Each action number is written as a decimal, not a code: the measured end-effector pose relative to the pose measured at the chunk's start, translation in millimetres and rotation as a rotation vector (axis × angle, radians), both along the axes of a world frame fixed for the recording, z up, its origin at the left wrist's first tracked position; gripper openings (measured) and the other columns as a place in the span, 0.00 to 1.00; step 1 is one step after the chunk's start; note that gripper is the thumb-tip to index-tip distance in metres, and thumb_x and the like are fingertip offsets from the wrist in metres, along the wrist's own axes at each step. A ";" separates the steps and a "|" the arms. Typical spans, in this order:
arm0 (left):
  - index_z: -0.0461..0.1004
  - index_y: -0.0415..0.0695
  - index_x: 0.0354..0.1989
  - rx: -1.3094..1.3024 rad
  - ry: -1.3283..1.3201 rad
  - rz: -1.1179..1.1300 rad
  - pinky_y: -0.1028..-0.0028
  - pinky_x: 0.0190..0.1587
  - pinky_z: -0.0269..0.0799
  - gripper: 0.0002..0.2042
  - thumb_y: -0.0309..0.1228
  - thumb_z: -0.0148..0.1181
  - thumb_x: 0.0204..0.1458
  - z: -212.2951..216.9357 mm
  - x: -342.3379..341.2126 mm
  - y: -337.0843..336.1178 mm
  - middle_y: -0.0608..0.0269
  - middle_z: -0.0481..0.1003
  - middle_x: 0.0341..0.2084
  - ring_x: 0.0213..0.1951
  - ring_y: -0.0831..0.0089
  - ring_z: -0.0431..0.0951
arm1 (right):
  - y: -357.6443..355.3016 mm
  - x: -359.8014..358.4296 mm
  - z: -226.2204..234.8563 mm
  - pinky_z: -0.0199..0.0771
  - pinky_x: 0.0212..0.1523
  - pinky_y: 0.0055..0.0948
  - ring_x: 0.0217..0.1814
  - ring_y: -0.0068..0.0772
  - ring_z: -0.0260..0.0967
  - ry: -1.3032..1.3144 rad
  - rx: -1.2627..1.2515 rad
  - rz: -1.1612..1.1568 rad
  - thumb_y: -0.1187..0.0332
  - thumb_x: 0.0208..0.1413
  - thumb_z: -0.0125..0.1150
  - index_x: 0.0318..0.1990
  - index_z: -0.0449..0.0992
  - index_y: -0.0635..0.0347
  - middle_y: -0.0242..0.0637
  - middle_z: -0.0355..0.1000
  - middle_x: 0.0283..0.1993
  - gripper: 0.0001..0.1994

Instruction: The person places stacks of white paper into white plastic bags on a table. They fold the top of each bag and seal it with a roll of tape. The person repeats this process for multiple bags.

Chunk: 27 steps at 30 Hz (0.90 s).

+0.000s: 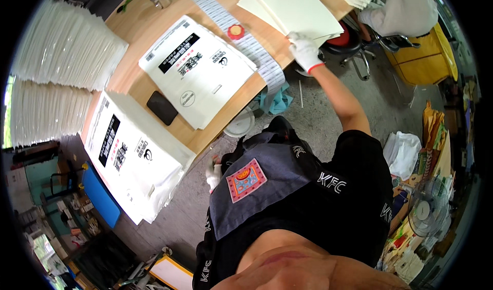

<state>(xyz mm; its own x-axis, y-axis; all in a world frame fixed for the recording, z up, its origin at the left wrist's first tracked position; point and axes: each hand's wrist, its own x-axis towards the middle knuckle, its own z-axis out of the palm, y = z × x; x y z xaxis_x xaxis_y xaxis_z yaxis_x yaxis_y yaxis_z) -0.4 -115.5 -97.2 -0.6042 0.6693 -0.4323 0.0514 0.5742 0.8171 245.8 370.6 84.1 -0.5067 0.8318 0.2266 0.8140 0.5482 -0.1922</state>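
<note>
Now | cream sheets [303, 10]: plain, fanned | right grip [306, 54]: touching, closure unclear | left grip [213, 175]: unclear

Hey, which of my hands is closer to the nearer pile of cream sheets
Your right hand: it is at the near edge of the cream sheets, seemingly touching them. Your left hand is beside the grey apron, away from the pile.

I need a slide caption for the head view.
Gloved right hand at the edge of cream sheets on a wooden table.
</note>
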 end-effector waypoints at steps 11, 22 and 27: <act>0.73 0.38 0.41 0.470 0.115 -0.576 0.75 0.37 0.67 0.11 0.32 0.50 0.57 176.1 57.7 257.9 0.61 0.74 0.28 0.32 0.73 0.72 | 77.0 57.8 -24.5 0.72 0.41 0.35 0.44 0.36 0.71 -0.406 0.143 0.249 0.52 0.56 0.49 0.46 0.69 0.52 0.36 0.72 0.43 0.17; 0.65 0.37 0.52 0.270 -0.988 -0.140 0.68 0.39 0.74 0.18 0.33 0.49 0.56 157.2 123.1 385.2 0.54 0.73 0.39 0.41 0.63 0.74 | -92.0 55.6 48.2 0.73 0.38 0.41 0.33 0.42 0.73 -0.077 0.001 0.594 0.52 0.49 0.56 0.42 0.74 0.48 0.42 0.73 0.36 0.17; 0.67 0.34 0.51 0.094 -0.621 -0.286 0.72 0.34 0.76 0.17 0.23 0.52 0.51 208.4 75.3 341.0 0.52 0.74 0.40 0.33 0.66 0.78 | -72.6 101.5 9.4 0.66 0.58 0.34 0.53 0.34 0.68 1.152 -0.812 0.152 0.65 0.50 0.61 0.49 0.71 0.56 0.40 0.67 0.54 0.18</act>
<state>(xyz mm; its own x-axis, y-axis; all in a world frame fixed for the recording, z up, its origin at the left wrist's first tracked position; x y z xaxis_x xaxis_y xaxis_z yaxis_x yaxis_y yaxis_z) 74.9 225.5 111.2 -0.0572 0.8174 -0.5733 -0.3038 0.5327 0.7899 347.3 297.9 93.5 -0.4640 0.8837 0.0610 -0.0681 0.0330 -0.9971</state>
